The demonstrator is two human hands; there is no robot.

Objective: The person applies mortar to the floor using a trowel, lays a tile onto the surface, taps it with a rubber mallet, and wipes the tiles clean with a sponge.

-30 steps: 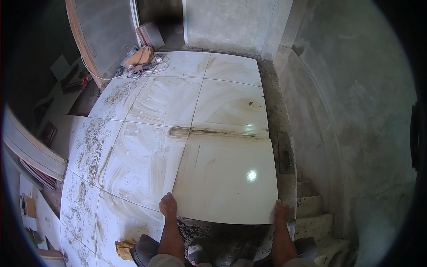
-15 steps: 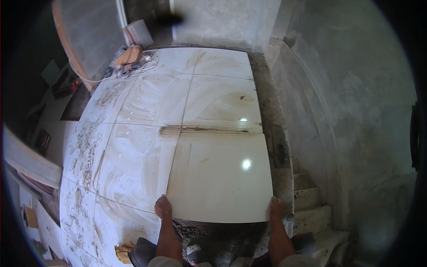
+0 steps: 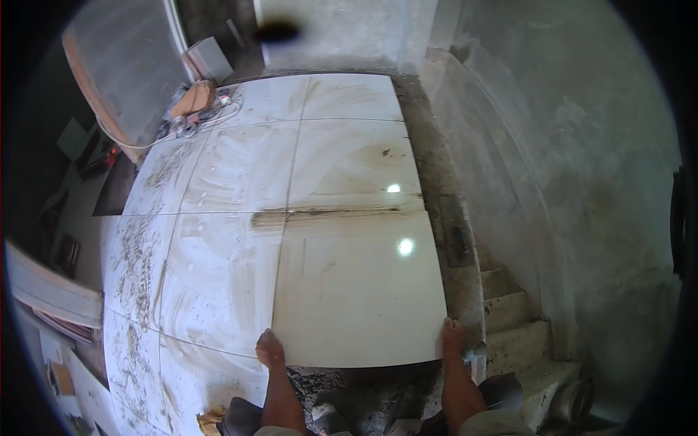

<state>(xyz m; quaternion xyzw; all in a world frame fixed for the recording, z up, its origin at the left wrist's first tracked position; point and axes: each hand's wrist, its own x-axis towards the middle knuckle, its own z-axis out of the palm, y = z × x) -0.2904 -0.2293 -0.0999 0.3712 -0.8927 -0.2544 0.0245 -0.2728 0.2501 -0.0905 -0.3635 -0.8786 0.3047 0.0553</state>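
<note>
A large glossy cream floor tile (image 3: 356, 287) lies over the mortar bed, its far edge against the laid tiles. My left hand (image 3: 270, 349) grips its near left corner. My right hand (image 3: 452, 338) grips its near right corner. Grey wet mortar (image 3: 349, 389) shows just below the tile's near edge, between my forearms. A dark smear of mortar (image 3: 327, 213) runs along the joint at the tile's far edge.
Laid cream tiles (image 3: 240, 167) streaked with dried mortar cover the floor ahead and to the left. A bare concrete strip (image 3: 443, 196) and a trowel (image 3: 458, 236) lie along the right wall. Concrete steps (image 3: 516, 327) sit at right. Tools and cable (image 3: 193, 109) lie far left.
The view has shifted, so the tile sits slightly lower and nearer in the picture. Both hands keep hold of its near corners.
</note>
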